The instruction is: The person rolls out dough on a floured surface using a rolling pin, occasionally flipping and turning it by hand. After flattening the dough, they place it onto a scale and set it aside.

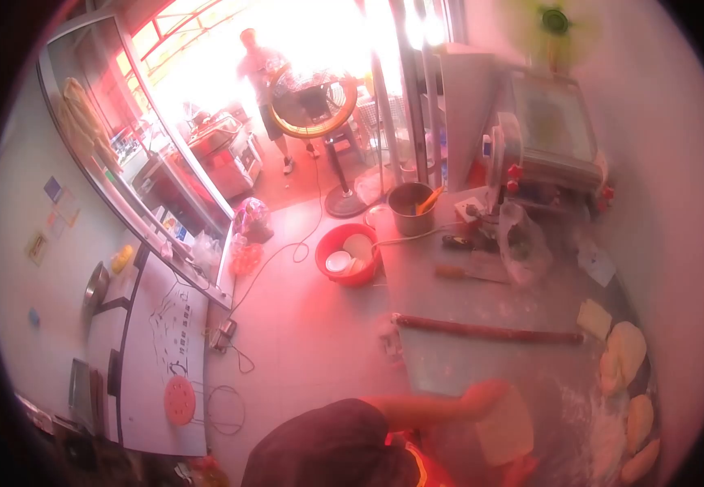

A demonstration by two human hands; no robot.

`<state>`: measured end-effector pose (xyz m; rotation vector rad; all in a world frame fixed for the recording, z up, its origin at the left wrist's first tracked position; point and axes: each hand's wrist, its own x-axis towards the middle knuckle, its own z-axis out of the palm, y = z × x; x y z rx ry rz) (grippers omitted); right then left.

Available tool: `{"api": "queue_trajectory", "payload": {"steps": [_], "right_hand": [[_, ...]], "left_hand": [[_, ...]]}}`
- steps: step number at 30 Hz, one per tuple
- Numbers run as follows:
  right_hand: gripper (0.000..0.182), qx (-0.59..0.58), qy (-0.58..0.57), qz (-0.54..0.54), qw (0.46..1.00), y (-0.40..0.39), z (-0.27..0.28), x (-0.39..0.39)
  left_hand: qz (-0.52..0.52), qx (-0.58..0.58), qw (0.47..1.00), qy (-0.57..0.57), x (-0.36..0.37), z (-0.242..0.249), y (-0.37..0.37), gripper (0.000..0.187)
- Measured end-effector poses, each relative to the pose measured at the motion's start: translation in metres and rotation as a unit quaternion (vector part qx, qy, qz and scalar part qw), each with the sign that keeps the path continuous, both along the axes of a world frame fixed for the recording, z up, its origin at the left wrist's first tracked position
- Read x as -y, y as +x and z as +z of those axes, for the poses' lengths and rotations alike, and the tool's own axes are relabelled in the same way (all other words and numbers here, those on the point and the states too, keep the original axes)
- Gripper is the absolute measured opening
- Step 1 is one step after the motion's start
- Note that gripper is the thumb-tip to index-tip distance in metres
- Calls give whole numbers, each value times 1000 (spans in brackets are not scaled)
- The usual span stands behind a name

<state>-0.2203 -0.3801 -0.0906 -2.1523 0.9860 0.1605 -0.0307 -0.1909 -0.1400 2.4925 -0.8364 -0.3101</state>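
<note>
A flat, pale sheet of dough point(505, 427) is above the near part of the grey work table point(441, 365). My left hand point(486, 395) is closed on its upper left edge, with the forearm coming in from the left. At the sheet's lower end, my right hand point(520, 471) grips the dough near the bottom of the view. Both hands look hazy and single fingers are hard to make out. White flour point(605, 438) lies to the right of the sheet. Along the table's right side are more dough pieces point(629, 351).
Beyond my hands a long rolling pin point(490, 329) lies across the table. Farther back are a knife point(473, 274), a plastic bag point(522, 247), a metal pot point(411, 209) and a machine point(546, 138). A red basin point(348, 254) stands left of the table. A person point(262, 73) stands beyond the doorway near a fan point(314, 105).
</note>
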Motion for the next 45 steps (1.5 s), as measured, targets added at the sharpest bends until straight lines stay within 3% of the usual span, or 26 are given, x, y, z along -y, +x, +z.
{"api": "queue_trajectory", "payload": {"steps": [3, 6, 9, 12, 15, 18, 30, 33, 36, 37, 39, 41, 43, 45], "right_hand": [[48, 179, -304, 42, 935, 5, -28, -4], [51, 216, -353, 143, 899, 26, -57, -19], [59, 247, -399, 242, 849, 45, -62, -34], [66, 112, -305, 238, 915, 42, -38, -52], [57, 159, -399, 242, 870, 44, -34, -54], [69, 99, -286, 227, 925, 45, -21, -57], [68, 103, -297, 219, 924, 48, -13, -62], [68, 141, -312, 215, 915, 40, -58, -50], [66, 201, -341, 205, 895, 26, -76, -33], [59, 204, -391, 202, 875, 25, -74, -32], [44, 206, -489, 192, 826, 43, -11, -43], [46, 201, -513, 189, 813, 44, -7, -42], [48, 183, -479, 200, 835, 39, -27, -38], [50, 160, -436, 211, 860, 44, -33, -37]], "left_hand": [[-88, 35, 995, -22, -1, 3, -5, 63], [-189, 80, 978, 29, 6, 9, -6, 76], [-159, 28, 987, 2, 9, -5, -12, 82], [-161, 28, 986, 22, 6, 6, -10, 84], [-165, 35, 984, 51, 6, 9, -10, 84], [-167, 25, 983, 70, 5, 25, -9, 84], [-151, 16, 986, 73, 7, 19, -11, 83], [-98, -19, 995, -6, 11, -16, -23, 81], [-97, -29, 981, -165, 24, -43, -40, 78], [-113, -17, 987, -117, 27, -40, -41, 76], [-148, 5, 989, -21, 32, 6, -39, 73], [-144, -182, 959, -160, 38, -28, -20, 70], [-75, -315, 864, -384, 43, -106, 12, 66], [18, -81, 980, -182, 19, -14, 45, 49]]}}
